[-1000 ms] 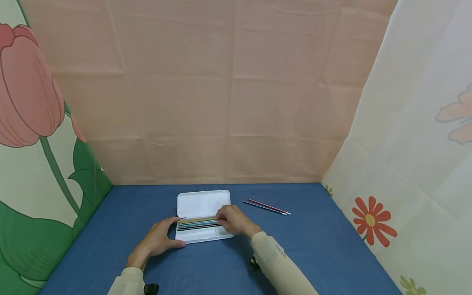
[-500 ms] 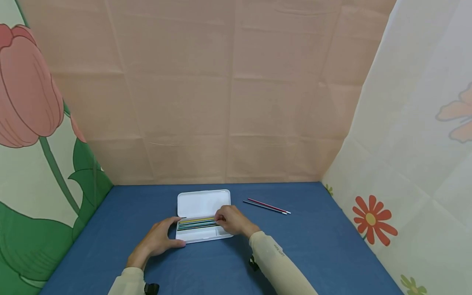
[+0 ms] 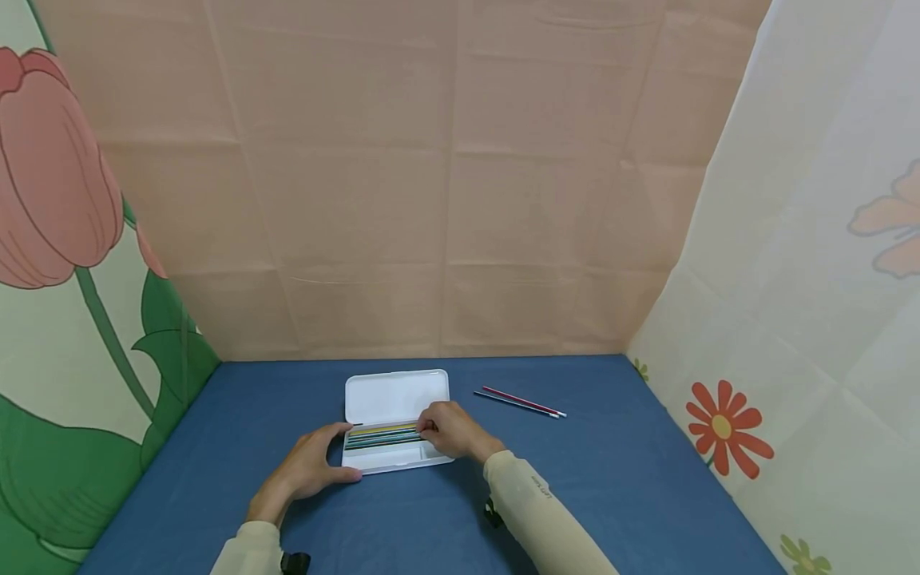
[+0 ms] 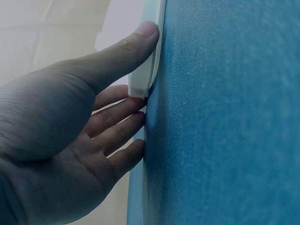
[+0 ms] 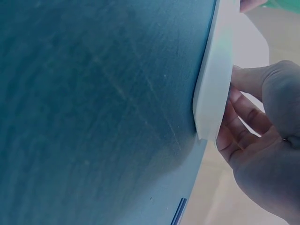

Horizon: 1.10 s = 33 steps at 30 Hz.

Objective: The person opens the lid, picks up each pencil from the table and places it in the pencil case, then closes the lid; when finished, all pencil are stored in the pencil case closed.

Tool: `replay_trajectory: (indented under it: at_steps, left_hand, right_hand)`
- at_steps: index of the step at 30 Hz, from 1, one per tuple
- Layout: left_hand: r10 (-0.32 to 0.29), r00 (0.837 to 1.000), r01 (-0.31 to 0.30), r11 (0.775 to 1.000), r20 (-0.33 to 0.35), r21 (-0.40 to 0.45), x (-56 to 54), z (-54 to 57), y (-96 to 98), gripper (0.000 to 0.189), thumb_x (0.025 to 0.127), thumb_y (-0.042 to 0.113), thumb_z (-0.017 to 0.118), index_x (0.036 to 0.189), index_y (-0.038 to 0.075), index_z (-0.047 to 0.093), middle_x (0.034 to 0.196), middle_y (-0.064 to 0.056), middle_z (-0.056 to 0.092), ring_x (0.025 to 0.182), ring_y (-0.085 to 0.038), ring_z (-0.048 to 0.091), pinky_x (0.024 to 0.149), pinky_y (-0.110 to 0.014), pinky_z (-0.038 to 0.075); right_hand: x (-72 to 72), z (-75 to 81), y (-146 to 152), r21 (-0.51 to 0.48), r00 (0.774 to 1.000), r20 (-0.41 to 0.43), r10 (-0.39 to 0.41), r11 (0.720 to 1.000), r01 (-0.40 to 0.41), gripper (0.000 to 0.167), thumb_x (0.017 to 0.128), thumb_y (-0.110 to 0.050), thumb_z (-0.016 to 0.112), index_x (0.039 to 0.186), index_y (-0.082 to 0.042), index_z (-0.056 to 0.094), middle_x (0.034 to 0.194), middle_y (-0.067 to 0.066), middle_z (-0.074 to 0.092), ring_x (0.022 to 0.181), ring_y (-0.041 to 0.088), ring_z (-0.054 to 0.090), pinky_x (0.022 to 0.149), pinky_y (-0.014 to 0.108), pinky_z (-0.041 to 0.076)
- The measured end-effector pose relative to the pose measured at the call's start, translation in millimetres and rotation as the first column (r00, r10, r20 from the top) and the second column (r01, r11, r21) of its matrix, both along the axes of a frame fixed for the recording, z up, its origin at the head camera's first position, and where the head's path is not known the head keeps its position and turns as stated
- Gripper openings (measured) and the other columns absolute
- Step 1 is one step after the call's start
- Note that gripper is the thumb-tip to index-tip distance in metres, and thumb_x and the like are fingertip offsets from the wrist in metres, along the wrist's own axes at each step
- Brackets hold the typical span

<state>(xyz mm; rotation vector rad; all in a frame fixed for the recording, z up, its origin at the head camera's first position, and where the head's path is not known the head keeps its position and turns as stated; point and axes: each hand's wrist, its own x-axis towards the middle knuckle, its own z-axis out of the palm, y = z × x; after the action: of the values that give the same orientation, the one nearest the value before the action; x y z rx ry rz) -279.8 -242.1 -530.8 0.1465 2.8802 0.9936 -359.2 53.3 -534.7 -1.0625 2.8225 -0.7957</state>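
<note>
A white pencil case [image 3: 397, 458] lies on the blue cloth with its lid [image 3: 397, 397] raised at the back. Several thin pencils [image 3: 382, 435], yellow, teal and dark, lie side by side in it. My left hand [image 3: 305, 463] holds the case's left end, the thumb on the front edge and fingers at the far side, touching the cloth in the left wrist view. My right hand [image 3: 454, 431] reaches over the case's right end with curled fingers and pinches at the pencils' right ends. The fingertips and those ends are hidden in both views.
Two more pencils, one red [image 3: 519, 399] and one dark [image 3: 509, 402], lie on the blue cloth [image 3: 402, 527] to the right behind my right hand. A tan sheet [image 3: 446, 200] hangs at the back, with printed curtains on either side.
My right hand has shifted slightly left along the case, and the dark pencil's left end sits a little further left. The left hand and the case stay in place.
</note>
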Motion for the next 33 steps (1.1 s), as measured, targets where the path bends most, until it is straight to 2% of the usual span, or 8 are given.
replay_trajectory:
  at_steps: [19,27,33]
  left_hand:
    - [-0.001,1.0,0.001,1.0,-0.003,0.005,-0.1,-0.4,0.3,0.098,0.081,0.037,0.104,0.161,0.004,0.058,0.169,-0.03,0.054,0.159,-0.058,0.047,0.127,-0.079,0.041]
    - [-0.004,1.0,0.004,1.0,-0.009,0.015,-0.3,-1.3,-0.7,0.097,0.081,0.036,0.104,0.16,0.003,0.058,0.169,-0.03,0.054,0.158,-0.057,0.048,0.127,-0.079,0.041]
    - [0.0,1.0,0.0,1.0,-0.004,0.005,0.3,0.0,-0.2,0.098,0.082,0.036,0.104,0.161,0.003,0.057,0.169,-0.031,0.054,0.158,-0.058,0.048,0.127,-0.079,0.041]
  right_hand:
    - [0.9,1.9,0.8,-0.013,1.0,0.025,-0.003,1.0,0.003,0.013,0.107,-0.005,0.075,0.108,-0.011,0.086,0.1,0.0,0.081,0.08,0.001,0.058,0.075,0.016,0.054]
    - [4.2,6.2,5.7,-0.063,0.998,0.065,-0.018,0.998,0.022,0.012,0.106,-0.01,0.077,0.116,-0.01,0.085,0.101,0.0,0.079,0.08,0.002,0.058,0.075,0.017,0.054]
    - [6.2,7.5,8.6,-0.071,0.996,0.081,-0.029,0.997,0.035,0.013,0.106,-0.011,0.078,0.119,-0.011,0.084,0.105,0.0,0.08,0.085,0.001,0.061,0.08,0.017,0.056]
